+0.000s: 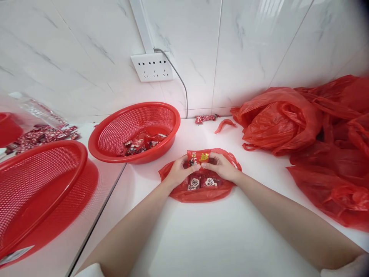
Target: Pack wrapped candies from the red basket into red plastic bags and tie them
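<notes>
Between both hands is a small red packet (198, 157) with gold print and a cartoon figure. My left hand (182, 171) grips its left side, and my right hand (221, 166) grips its right side, with the thumbs meeting at its lower edge. Beneath them a red plastic bag (201, 197) lies flattened on the white table. Two dark red packets with white heart-shaped labels, a left one (194, 183) and a right one (210, 182), rest at the bag just below my thumbs. Whether they lie inside the bag or on it, I cannot tell.
A red basket (98, 148) holding several small packets (141, 142) stands at the back left. Another red basket (82, 154) is nearer on the left, beside a pile of wrapped pieces (43, 136). Red plastic bags (282, 115) heap up on the right. A cable (183, 82) hangs from the wall socket (152, 67).
</notes>
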`<state>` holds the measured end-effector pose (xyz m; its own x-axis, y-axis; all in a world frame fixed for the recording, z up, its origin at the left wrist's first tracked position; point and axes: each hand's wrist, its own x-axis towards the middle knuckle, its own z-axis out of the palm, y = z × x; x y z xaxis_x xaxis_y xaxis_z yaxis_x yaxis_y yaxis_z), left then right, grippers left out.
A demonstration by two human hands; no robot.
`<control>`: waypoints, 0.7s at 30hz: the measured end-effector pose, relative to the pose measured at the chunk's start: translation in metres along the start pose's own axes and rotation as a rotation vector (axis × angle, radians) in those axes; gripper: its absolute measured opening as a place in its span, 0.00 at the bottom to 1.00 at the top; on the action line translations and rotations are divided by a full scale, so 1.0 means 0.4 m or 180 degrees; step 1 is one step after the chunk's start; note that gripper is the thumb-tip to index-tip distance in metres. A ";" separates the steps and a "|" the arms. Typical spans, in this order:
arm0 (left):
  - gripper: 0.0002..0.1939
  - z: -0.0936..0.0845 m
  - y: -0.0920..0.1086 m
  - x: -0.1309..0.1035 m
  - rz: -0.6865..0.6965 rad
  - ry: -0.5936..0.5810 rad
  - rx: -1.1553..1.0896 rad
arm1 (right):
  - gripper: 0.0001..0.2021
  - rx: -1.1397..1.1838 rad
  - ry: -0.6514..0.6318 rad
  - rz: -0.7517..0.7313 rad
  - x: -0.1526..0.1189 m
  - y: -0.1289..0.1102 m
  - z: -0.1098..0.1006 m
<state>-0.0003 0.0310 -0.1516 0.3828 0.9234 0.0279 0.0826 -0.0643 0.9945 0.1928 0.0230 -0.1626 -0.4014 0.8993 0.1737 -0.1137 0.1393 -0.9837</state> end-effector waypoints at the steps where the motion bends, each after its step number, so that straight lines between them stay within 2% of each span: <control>1: 0.22 -0.001 0.000 -0.001 -0.0069 -0.0020 -0.0002 | 0.11 -0.0008 -0.0001 -0.0004 0.000 0.003 -0.001; 4: 0.22 -0.003 -0.003 -0.001 -0.0232 -0.0048 -0.0181 | 0.11 -0.0111 0.0084 0.0070 0.000 0.010 -0.002; 7: 0.20 -0.006 -0.007 -0.001 -0.0220 0.0088 -0.0570 | 0.13 -0.0279 0.0134 0.0110 -0.002 0.009 -0.001; 10: 0.15 -0.009 -0.008 -0.001 -0.0217 0.0269 -0.0786 | 0.13 -0.0543 -0.0144 0.0029 -0.005 -0.003 0.002; 13: 0.12 -0.008 -0.004 -0.004 -0.0141 0.0177 -0.0738 | 0.13 -0.0845 -0.0371 -0.0098 -0.008 -0.014 0.004; 17: 0.13 -0.005 0.001 -0.005 -0.0084 -0.0036 -0.0511 | 0.13 -0.0997 -0.0379 -0.0118 -0.009 -0.017 0.002; 21: 0.16 0.000 -0.004 0.000 -0.0110 0.0189 -0.0260 | 0.14 -0.0725 -0.0319 -0.0061 -0.005 -0.017 0.001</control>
<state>-0.0003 0.0310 -0.1532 0.3257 0.9455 -0.0029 0.0186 -0.0034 0.9998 0.1941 0.0200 -0.1564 -0.4906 0.8515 0.1851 0.0810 0.2561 -0.9633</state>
